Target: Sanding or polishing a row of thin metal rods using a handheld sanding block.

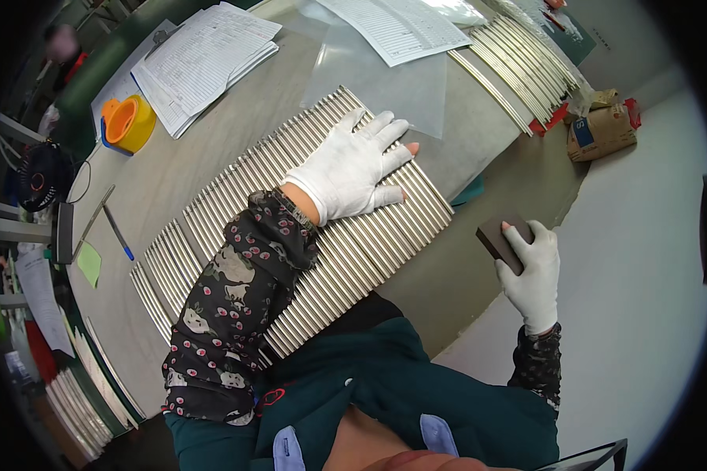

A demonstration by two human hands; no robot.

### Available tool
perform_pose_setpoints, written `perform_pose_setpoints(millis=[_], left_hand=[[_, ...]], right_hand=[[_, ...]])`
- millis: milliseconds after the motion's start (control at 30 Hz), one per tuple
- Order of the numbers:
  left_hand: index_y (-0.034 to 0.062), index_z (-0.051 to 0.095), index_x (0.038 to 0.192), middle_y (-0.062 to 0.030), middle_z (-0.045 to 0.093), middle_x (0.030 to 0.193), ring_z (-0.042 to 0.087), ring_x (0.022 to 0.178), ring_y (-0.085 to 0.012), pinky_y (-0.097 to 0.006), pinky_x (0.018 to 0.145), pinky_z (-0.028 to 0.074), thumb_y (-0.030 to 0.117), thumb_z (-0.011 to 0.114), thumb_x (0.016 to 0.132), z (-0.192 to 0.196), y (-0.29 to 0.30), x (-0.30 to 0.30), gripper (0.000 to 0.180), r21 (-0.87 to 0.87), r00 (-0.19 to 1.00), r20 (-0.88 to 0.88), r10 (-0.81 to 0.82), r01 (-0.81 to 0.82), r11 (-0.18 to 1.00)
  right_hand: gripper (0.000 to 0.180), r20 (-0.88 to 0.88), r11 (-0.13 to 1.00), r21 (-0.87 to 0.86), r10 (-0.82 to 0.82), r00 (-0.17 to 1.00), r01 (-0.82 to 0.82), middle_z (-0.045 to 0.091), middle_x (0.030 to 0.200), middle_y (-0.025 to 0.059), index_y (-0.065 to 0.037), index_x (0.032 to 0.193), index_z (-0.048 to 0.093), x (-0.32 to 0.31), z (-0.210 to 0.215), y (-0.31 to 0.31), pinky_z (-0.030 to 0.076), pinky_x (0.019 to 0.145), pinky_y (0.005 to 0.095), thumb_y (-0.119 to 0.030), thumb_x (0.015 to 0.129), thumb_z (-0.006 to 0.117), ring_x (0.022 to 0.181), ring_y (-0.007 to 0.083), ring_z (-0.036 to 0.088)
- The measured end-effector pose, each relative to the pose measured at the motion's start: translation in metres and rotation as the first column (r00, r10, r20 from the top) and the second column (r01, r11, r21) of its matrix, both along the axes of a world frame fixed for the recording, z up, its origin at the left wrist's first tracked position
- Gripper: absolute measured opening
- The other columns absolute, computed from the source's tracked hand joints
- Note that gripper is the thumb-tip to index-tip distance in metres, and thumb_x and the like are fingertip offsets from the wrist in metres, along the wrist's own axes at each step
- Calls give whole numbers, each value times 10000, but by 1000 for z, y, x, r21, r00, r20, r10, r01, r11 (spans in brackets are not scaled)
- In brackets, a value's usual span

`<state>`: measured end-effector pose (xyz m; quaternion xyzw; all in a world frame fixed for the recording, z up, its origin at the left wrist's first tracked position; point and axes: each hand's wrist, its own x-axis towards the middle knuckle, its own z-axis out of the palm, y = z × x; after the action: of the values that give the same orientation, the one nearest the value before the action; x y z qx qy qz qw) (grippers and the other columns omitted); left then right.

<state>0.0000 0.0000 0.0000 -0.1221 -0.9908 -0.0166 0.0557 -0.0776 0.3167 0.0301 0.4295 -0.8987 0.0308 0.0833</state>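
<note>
Head view is being filled mostly by a grey worktable (212, 149), on which everything else is being carried. Across its middle, a long row of thin metal rods (346, 259) is being kept side by side, running diagonally from lower left to upper right. A second batch of metal rods (518, 71) is being stored near the far right edge, just beside a crumpled brown paper package (601, 125). Sheets of printed forms (204, 59) are being stacked at the far left side, with a clear plastic sheet (377, 78) lying between them and the second batch. A roll of orange tape (128, 123) is being kept beside the forms, and a blue pen (119, 232) is lying near the left edge.

The left hand (353, 169), in a white glove with cut fingertips, is being pressed flat on the rods with fingers spread wide. The right hand (532, 271), also gloved, is being held off the table's near edge, closed around a small dark block (496, 237), well apart from the rods.
</note>
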Motion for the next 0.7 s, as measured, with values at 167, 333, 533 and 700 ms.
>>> perform_pose_setpoints(millis=[167, 333, 533, 700], left_hand=[[85, 439, 1401, -197, 395, 1461, 345, 1372, -373, -527, 1133, 227, 632, 340, 933, -8, -9, 2, 726, 33, 997, -77, 2, 1, 999], [82, 450, 1396, -195, 394, 1466, 341, 1380, -361, -512, 1133, 232, 617, 370, 932, -6, -2, -3, 713, 36, 999, -32, 13, -12, 999], [79, 452, 1395, -194, 398, 1462, 352, 1372, -366, -509, 1129, 242, 608, 403, 924, -8, -5, -2, 710, 15, 995, -95, -5, 7, 1000], [75, 452, 1387, -193, 402, 1459, 363, 1362, -372, -511, 1125, 247, 619, 395, 922, -5, -5, -5, 718, 33, 999, -46, -21, 23, 999]], right_hand=[[583, 6, 942, -332, 61, 998, -55, 500, 1203, 162, -134, 1218, 614, 13, -1, -33, 449, 894, 442, -93, 646, 720, 1032, 356, 498], [537, -99, 952, -267, 130, 987, -152, 514, 1164, 188, -149, 1186, 621, 7, -9, -63, 475, 808, 438, -162, 661, 735, 978, 353, 529], [486, -134, 955, -260, 109, 985, -141, 537, 1132, 208, -144, 1172, 631, 3, -9, -103, 490, 764, 427, -206, 698, 718, 942, 358, 549], [544, -107, 1000, -9, 10, 994, -11, 528, 1150, 198, -152, 1180, 637, 8, 5, -22, 464, 842, 443, -125, 643, 725, 984, 368, 526]])
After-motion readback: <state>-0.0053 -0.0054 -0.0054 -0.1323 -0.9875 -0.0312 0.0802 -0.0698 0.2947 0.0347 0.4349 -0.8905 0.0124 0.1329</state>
